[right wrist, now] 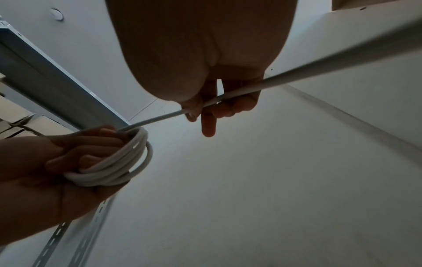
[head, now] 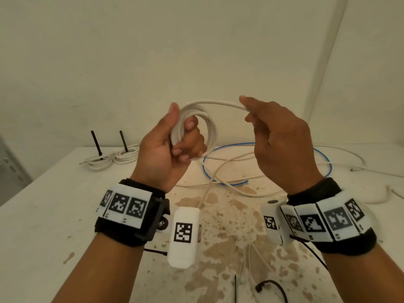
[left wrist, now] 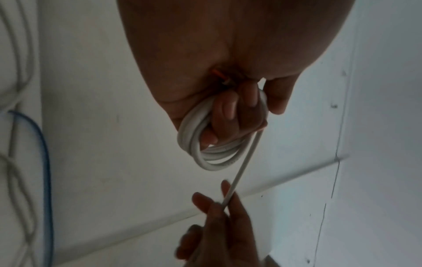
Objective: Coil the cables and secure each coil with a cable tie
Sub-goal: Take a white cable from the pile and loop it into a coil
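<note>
Left hand curled round small coil of round white plastic cable, held above the stained white desk — free strand running rightward, near level, into right hand, pinched there; slack trailing down to desk.

Head view: looks forward and down from above at both hands, mid-frame, over the bench. Wrist views: each looks from close range along its own palm, at upper frame, toward the wall; both share the white coil.
</note>
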